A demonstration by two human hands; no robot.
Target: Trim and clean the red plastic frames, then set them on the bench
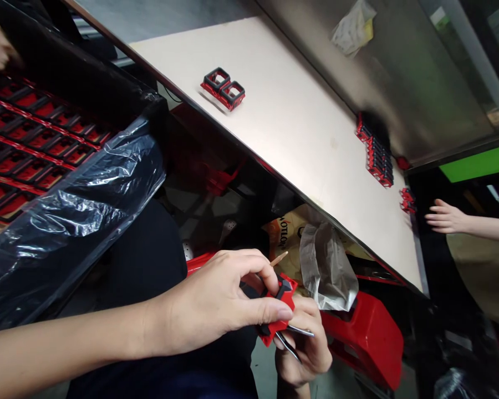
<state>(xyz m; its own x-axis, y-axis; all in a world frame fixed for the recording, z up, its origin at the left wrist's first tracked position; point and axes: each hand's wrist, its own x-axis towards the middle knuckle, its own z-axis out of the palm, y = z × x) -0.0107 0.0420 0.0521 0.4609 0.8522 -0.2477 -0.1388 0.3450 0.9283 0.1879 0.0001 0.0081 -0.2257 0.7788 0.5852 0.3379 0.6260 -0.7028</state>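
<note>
My left hand [228, 299] pinches a small red and black plastic part [285, 302] between thumb and fingers, above my lap. Below and to the right of it, my right hand [305, 343] is closed, with its fingers against the same part. Two thin metal prongs [291, 346] of a tool stick out at that hand; the rest of the tool is hidden. A pointed wooden stick [279, 258] pokes up behind my left fingers, and I cannot tell which hand holds it.
Two joined red-black frames [223, 88] lie on the pale tabletop [291, 116]; several more parts [378, 160] line its far side. At left stands a box of red-black parts [37, 138] lined with black plastic [120, 166]. Another person's hand [444, 216] reaches in at right, above a red stool [370, 332].
</note>
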